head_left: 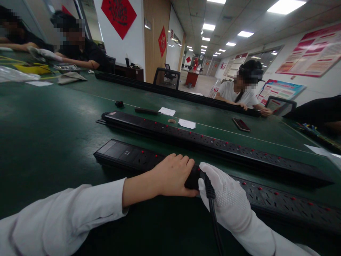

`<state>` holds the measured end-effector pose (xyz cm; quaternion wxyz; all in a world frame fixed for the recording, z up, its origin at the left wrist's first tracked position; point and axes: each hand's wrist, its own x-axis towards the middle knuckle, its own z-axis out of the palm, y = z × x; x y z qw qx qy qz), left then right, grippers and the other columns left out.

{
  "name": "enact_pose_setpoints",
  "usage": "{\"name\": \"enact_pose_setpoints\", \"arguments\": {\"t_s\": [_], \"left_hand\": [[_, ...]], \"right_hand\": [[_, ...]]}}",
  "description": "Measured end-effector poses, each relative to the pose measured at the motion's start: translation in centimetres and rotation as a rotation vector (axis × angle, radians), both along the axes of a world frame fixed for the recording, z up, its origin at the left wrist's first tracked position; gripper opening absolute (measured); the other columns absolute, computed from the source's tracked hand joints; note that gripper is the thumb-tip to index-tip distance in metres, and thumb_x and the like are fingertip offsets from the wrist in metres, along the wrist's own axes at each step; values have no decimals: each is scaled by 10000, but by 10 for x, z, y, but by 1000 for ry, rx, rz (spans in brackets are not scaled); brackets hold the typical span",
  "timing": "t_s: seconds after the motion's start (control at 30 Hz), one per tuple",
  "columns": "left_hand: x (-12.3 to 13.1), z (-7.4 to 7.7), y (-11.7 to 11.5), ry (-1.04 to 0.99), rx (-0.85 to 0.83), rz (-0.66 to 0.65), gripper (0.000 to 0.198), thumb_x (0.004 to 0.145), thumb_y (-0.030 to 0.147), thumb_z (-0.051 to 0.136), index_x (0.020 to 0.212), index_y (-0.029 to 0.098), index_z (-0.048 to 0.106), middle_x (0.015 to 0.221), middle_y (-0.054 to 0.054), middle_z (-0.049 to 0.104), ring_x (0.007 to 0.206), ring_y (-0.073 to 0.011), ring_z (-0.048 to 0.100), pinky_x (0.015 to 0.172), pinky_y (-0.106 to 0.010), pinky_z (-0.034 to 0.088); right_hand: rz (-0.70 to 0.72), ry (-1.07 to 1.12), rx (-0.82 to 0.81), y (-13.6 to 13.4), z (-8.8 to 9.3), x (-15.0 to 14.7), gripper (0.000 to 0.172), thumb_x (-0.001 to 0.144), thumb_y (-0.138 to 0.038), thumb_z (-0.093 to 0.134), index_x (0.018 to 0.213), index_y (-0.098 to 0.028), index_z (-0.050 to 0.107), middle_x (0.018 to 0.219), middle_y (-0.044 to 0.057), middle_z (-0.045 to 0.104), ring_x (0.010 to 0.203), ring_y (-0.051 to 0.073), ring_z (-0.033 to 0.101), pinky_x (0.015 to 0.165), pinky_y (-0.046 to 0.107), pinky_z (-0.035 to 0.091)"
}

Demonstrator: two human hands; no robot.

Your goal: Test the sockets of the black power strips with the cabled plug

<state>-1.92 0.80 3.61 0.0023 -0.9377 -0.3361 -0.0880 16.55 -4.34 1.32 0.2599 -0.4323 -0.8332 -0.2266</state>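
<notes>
A long black power strip (119, 153) marked L1, with red dots along its sockets, lies across the table in front of me. My left hand (173, 174), bare, is wrapped over the strip near its middle. In my right hand (226, 195), which wears a white dotted glove, is a black power plug (209, 186) with its cable (215, 224) hanging down toward me. The plug is at the strip's socket face; its pins are hidden, so I cannot tell how deep it sits. Behind lies a second black power strip (207, 142), parallel to the first.
On the green table (53, 117) are a phone (241, 124), paper slips (187, 123) and a small black part (119, 104). A long black bar (170, 91) runs along the far edge. One co-worker in white (231, 92) touches its right end; others sit at the left and right.
</notes>
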Motion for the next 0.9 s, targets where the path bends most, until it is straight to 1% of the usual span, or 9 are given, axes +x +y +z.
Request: {"name": "enact_pose_setpoints", "arguments": {"t_s": [0.2,0.3,0.37,0.43,0.5,0.7,0.9], "left_hand": [[0,-2,0,14,15,4,609,727,684,448,987,136,505,914,-72,586,793,-238,566,695,-372,447],[0,-2,0,8,4,1,599,729,683,446,977,141,504,916,-71,587,795,-236,567,706,-374,445],[-1,-1,0,-6,-13,-3,591,731,679,447,975,144,503,912,-69,587,789,-234,568,710,-376,446],[-1,0,0,-10,-19,-7,592,732,677,449,978,141,503,910,-72,588,783,-235,570,705,-376,449],[-2,0,0,-1,-9,-10,602,727,681,454,976,135,504,911,-78,588,785,-244,571,703,-381,451],[-1,-1,-1,-9,-10,3,589,732,669,451,976,135,508,909,-69,585,787,-241,567,710,-392,459],[0,-1,-1,3,6,-1,588,735,674,441,961,137,510,897,-67,586,770,-238,565,690,-382,456]], "right_hand": [[11,-1,13,0,0,1,375,838,-279,462,1156,-84,491,1049,153,626,956,231,608,799,373,526],[2,8,-12,-1,0,1,384,833,-303,477,1157,-99,492,1057,145,624,968,225,604,809,364,524],[-8,14,-47,-1,0,0,451,806,-375,522,1164,-103,491,1078,145,615,982,232,596,819,368,522],[5,14,-72,-1,1,1,568,759,-470,559,1174,-90,486,1098,157,604,994,250,587,822,382,521],[23,9,-79,-1,1,1,627,733,-511,570,1178,-78,482,1098,165,600,995,259,584,818,392,521],[-1,22,-97,-2,2,1,507,784,-416,543,1175,-99,484,1096,140,605,990,231,588,824,368,520],[-12,25,-47,-1,-2,0,432,817,-359,527,1165,-105,501,1092,139,613,999,228,589,844,371,512]]}}
